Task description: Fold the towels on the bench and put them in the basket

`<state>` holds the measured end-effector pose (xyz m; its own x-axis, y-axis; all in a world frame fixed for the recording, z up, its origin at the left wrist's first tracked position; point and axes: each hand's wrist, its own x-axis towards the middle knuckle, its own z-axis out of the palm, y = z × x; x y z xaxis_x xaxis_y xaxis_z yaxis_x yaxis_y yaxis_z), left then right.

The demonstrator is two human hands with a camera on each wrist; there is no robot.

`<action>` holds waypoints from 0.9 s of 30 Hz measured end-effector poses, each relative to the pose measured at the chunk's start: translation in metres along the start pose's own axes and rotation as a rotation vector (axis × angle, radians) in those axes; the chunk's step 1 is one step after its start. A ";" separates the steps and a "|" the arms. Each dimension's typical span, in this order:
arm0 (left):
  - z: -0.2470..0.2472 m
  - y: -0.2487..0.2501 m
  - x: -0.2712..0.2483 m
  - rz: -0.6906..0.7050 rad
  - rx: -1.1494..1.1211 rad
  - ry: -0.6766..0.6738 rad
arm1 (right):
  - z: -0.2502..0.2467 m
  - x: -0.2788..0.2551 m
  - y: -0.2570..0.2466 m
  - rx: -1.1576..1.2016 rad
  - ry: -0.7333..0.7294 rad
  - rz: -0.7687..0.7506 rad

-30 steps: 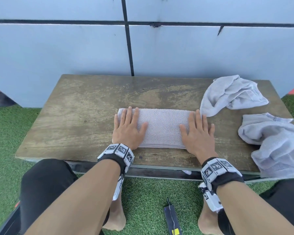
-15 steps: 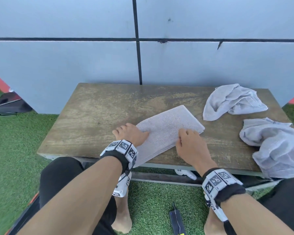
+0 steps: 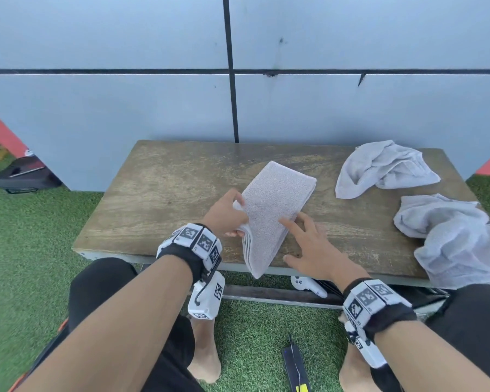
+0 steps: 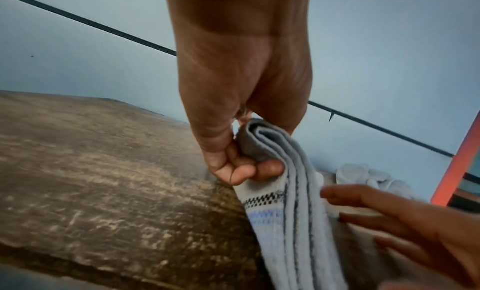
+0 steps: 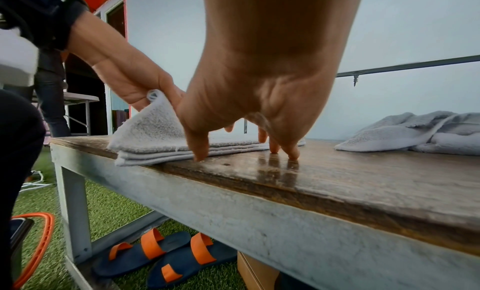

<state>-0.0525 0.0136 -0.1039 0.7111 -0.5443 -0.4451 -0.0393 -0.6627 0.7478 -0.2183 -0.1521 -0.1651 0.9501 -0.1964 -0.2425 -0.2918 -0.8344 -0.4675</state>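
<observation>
My left hand (image 3: 224, 212) pinches folded towel (image 3: 272, 210) at bench (image 3: 167, 193) front edge; right hand (image 3: 313, 247) spread, empty beside it. Two crumpled towels (image 3: 385, 168) unfolded; basket unseen.

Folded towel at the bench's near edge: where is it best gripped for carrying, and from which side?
Probably at its near-left edge, from the left, where the left hand already pinches the folded towel. The stacked layer edges show there, so one pinch catches all layers. The right hand rests open beside it on the bench.
</observation>
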 end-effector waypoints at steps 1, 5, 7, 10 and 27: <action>0.000 0.004 0.000 -0.015 -0.032 0.005 | 0.000 -0.002 -0.003 -0.021 -0.009 -0.009; 0.001 0.019 -0.001 -0.092 -0.288 -0.011 | 0.002 -0.004 -0.010 -0.056 0.002 -0.067; 0.003 0.025 0.000 -0.102 -0.413 0.008 | 0.006 -0.002 -0.013 -0.081 -0.012 -0.101; 0.005 0.030 -0.001 -0.099 -0.579 -0.011 | 0.016 0.000 -0.018 -0.119 0.030 -0.138; -0.007 0.013 -0.002 0.310 -0.188 0.360 | -0.021 -0.011 -0.031 0.666 0.402 -0.063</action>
<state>-0.0497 0.0094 -0.0903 0.8841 -0.4671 -0.0155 -0.1829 -0.3764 0.9082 -0.2170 -0.1349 -0.1305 0.8972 -0.4364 0.0684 -0.1203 -0.3903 -0.9128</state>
